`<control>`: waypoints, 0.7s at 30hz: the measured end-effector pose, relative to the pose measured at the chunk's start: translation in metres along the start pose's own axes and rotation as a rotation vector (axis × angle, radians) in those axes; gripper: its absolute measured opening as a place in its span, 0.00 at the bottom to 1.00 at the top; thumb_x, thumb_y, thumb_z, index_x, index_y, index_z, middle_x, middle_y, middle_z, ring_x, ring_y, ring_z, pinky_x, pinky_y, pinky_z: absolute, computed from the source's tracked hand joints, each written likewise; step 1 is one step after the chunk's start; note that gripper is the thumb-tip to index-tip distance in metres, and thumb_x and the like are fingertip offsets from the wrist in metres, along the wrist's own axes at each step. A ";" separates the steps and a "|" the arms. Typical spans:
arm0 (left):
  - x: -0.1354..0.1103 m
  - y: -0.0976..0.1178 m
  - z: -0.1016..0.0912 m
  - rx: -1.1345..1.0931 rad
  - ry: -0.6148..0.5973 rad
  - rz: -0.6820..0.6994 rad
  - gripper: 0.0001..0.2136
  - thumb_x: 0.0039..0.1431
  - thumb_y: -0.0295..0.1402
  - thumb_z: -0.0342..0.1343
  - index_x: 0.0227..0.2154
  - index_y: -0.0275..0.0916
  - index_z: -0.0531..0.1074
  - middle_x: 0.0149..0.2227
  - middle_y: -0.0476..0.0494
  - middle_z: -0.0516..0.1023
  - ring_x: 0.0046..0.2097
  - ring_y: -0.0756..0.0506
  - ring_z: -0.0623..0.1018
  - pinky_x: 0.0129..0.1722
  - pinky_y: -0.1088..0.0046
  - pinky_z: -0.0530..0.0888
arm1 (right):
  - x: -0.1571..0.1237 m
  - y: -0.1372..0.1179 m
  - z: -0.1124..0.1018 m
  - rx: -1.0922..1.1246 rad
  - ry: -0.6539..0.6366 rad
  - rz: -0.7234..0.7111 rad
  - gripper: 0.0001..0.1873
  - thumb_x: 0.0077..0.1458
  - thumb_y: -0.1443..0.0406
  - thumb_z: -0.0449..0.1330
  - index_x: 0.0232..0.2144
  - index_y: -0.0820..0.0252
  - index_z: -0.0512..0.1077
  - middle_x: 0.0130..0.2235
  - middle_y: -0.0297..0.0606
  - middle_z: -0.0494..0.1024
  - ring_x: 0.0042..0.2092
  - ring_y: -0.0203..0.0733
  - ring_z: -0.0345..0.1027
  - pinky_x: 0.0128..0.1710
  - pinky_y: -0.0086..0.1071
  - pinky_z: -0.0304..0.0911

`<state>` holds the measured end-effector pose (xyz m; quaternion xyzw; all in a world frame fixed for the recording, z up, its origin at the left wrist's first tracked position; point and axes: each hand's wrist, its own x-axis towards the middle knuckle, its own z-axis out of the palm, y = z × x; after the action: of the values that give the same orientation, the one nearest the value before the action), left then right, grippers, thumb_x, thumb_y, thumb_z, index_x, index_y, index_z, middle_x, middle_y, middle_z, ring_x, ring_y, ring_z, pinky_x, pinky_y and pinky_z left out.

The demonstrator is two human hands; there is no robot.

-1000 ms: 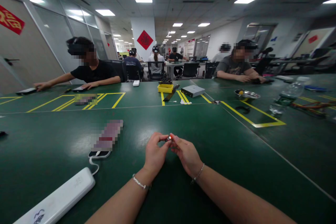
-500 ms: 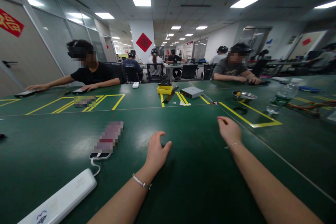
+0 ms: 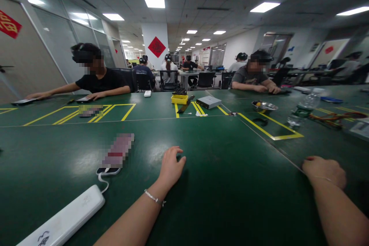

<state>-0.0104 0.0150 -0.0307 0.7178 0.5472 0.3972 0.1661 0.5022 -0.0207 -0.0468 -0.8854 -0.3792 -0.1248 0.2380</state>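
Nearest: white bar-shaped unit [image 3: 66,219] at lower left, white cable [image 3: 106,186] running from it to a phone [image 3: 118,152], whose screen is blurred out.

Left hand [image 3: 172,167] about as it was half a second ago: relaxed, open, thumb and forefinger parted, nothing visible between them, low over the counter [image 3: 219,177]. Right hand [image 3: 324,171] has changed most. One second ago both hands met at centre on a small glinting thing; now the right is well out to the right by the counter seam, fingers curled and tips largely hidden. Cannot tell whether it grips anything.

Small thing: not seen now. May be inside the right hand; unconfirmed. Reading: two-handed handling of it has broken off.

Containers, farther out. Clear box [image 3: 360,127] at right edge, contents not legible. Plastic bottle [image 3: 304,107], green label; no liquid made out. Metal bowl [image 3: 271,107] holds a yellow item [image 3: 258,104], the rest too small to identify. Grey box [image 3: 209,102]: interior not visible. Beside it, yellow tray [image 3: 179,100] heaped with dark, tangled pieces [image 3: 179,92].

Beyond: co-workers seated at left and right.
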 end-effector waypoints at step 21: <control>-0.007 0.009 0.002 0.179 -0.248 0.134 0.12 0.49 0.31 0.51 0.39 0.42 0.70 0.48 0.44 0.69 0.53 0.41 0.63 0.53 0.58 0.56 | -0.192 -0.267 -0.030 0.317 -0.476 -1.187 0.17 0.50 0.63 0.48 0.42 0.56 0.68 0.43 0.40 0.70 0.45 0.42 0.59 0.46 0.36 0.53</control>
<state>-0.0033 0.0058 -0.0284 0.8081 0.5066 0.2654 0.1409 0.1755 0.0061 -0.0106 -0.4838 -0.8591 0.0217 0.1659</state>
